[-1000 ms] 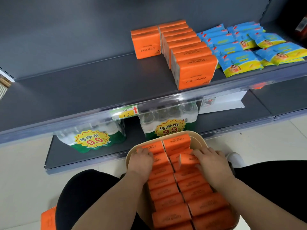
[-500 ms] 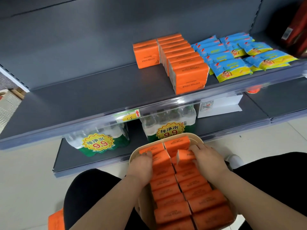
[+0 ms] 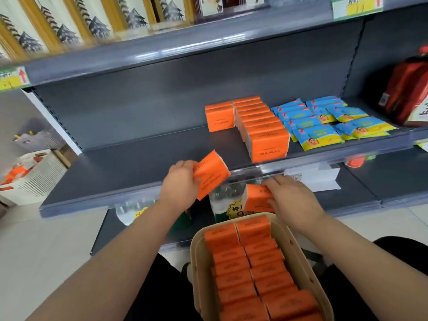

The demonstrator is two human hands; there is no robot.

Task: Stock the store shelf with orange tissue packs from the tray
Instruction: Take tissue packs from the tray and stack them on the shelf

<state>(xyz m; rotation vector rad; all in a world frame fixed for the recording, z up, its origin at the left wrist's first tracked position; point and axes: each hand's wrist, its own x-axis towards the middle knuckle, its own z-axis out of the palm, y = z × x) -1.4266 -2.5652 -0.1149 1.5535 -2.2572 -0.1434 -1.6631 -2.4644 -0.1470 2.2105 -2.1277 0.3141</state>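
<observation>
Orange tissue pack (image 3: 210,173) tilted, gripped in left hand (image 3: 179,185), over near edge of shelf (image 3: 129,167). Right hand (image 3: 293,200) grips second pack (image 3: 254,198) above far end of tray (image 3: 289,237). Stocked row (image 3: 261,130) stands far right on shelf.

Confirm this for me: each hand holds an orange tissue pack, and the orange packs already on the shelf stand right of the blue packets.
Wrong side: in the head view the shelved orange packs stand left of the blue packets. The rest holds: the left hand holds a raised pack, the right hand a second pack.
</observation>
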